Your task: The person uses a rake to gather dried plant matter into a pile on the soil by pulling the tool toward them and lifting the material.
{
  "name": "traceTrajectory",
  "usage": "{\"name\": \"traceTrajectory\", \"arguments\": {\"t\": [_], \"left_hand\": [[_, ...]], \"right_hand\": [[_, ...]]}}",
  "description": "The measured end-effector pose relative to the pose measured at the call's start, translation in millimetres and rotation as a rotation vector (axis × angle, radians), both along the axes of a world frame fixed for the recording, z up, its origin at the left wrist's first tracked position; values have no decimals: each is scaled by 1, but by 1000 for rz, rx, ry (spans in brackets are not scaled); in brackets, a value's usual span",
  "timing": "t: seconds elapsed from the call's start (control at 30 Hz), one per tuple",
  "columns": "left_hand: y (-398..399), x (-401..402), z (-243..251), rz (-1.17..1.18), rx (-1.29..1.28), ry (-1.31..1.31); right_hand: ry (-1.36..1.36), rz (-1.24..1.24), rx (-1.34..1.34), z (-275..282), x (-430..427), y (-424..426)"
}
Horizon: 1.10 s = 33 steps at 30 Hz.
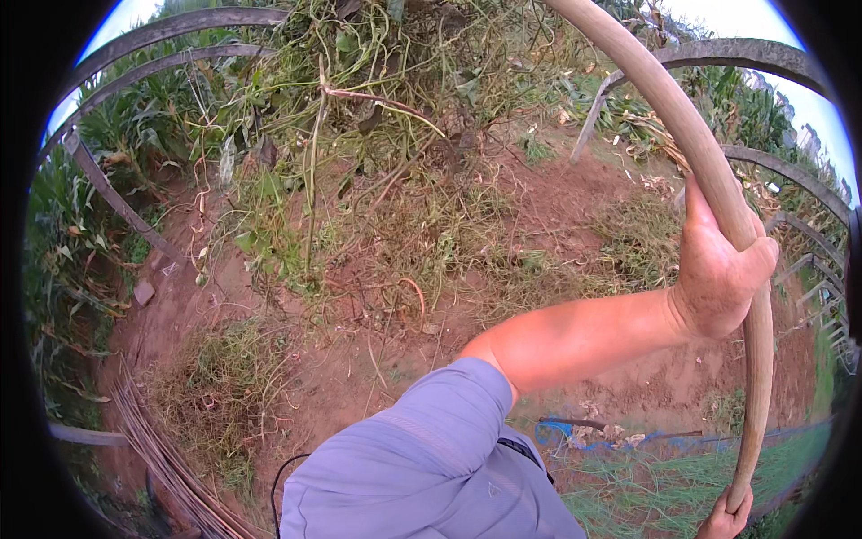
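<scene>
A long, smooth wooden pole [680, 114] runs from the top of the view down the right side; its upper end is out of frame. My left arm reaches across my body, and my left hand [720, 283] is closed around the pole at mid-length. Near the bottom right corner, my right hand [728, 517] grips the pole's lower part. Ahead of me hangs a thick tangle of withering vines [404, 87], green and brown, trailing down to reddish soil [350, 364]. Whatever the pole's far end touches cannot be seen.
Grey arched frame posts [124, 195] stand at the left, with another arch [734, 52] at the right. Corn plants [151, 118] grow beyond. Thin sticks [168, 471] lie lower left, near a dry weed heap [215, 391]. Blue netting [592, 445] edges slender green plants [640, 482].
</scene>
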<state>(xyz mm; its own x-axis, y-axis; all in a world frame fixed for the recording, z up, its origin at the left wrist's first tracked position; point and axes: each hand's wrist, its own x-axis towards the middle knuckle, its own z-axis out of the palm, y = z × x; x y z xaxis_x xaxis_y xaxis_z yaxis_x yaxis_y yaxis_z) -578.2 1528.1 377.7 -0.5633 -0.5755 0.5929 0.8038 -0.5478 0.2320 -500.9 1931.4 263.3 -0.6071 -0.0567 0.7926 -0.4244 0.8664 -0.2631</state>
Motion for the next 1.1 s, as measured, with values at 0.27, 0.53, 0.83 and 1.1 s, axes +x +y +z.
{"name": "traceTrajectory", "arguments": {"t": [0.27, 0.53, 0.83, 1.1], "left_hand": [[-94, -224, -83, -68, -41, -335], [-173, -408, -296, -19, -533, -1396], [-205, -370, -428, 66, -351, -1513], [-213, -253, -411, 86, -293, -1591]], "right_hand": [[-395, -119, -91, -58, -120, -121], [-1045, -145, -401, -135, -173, -300], [-1258, -119, -138, -218, -196, -286], [-1251, 40, -50, -238, -155, -242]]}}
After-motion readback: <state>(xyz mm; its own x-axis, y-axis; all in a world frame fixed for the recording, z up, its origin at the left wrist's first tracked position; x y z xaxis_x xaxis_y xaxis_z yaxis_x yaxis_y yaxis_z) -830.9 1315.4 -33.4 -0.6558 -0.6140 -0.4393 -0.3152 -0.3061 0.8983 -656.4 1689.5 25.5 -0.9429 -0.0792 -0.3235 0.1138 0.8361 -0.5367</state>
